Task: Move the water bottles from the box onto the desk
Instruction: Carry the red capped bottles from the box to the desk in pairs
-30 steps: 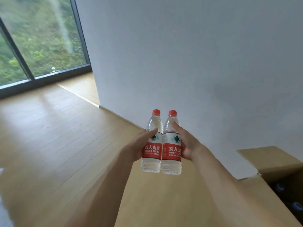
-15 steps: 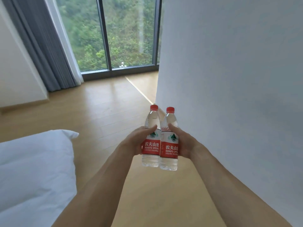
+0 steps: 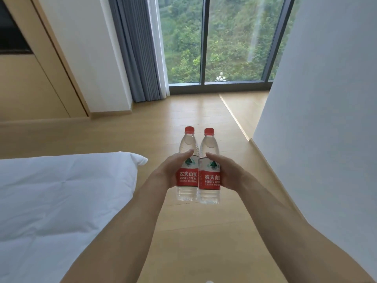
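Head view: bottles held upright – bed left, wall right.

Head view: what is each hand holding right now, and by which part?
Left hand grips one water bottle around its red label; right hand grips the other bottle likewise, both upright, side by side.

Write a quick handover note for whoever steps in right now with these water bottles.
Left hand grips the left bottle; right hand grips the right bottle. Both bottles are upright, side by side, red caps on, carried above the wooden floor beside the bed.
Done: two bottles out of the box.
Left: set them on the desk. Neither box nor desk is in view.
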### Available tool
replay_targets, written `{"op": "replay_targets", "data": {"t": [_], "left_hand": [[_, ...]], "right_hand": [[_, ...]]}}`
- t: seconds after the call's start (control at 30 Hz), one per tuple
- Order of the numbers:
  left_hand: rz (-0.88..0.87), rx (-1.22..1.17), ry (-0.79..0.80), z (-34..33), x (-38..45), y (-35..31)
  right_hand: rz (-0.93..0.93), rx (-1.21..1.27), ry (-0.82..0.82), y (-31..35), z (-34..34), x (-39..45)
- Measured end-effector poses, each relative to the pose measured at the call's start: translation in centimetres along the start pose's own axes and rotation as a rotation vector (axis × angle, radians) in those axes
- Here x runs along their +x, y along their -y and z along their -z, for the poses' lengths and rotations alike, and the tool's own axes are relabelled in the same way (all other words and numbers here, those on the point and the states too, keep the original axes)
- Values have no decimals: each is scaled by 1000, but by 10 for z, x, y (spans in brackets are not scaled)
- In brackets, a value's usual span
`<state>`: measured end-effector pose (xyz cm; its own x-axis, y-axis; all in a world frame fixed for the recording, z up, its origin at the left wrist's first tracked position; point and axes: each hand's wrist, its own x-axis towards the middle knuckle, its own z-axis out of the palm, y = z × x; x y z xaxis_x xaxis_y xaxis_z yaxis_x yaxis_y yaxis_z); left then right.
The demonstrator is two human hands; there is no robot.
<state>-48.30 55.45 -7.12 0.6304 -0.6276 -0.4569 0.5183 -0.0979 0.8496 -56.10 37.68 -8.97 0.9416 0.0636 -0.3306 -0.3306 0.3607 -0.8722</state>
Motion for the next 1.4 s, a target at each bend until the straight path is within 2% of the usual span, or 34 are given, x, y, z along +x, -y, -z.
{"op": "replay_targets", "data": {"t": [0.13, 0.37, 0.6, 0.93, 1.2, 1.4], "left_hand": [[-20, -37, -84, 1, 41, -32], [-72, -106, -176, 3, 92, -75], [-82, -112, -201, 31, 137, -102], [-8, -120, -104, 112, 247, -162], [-7, -77, -95, 194, 322, -242], [38, -80, -105, 238, 368, -273]], "right_hand": [[30, -31, 95, 37, 24, 50], [-40, -84, 148, 87, 48, 117], [-128, -76, 76, 109, 58, 180], [-117, -48, 84, 149, 62, 307], [-122, -56, -10, 199, 44, 425], [-149, -89, -59, 217, 41, 494]]}}
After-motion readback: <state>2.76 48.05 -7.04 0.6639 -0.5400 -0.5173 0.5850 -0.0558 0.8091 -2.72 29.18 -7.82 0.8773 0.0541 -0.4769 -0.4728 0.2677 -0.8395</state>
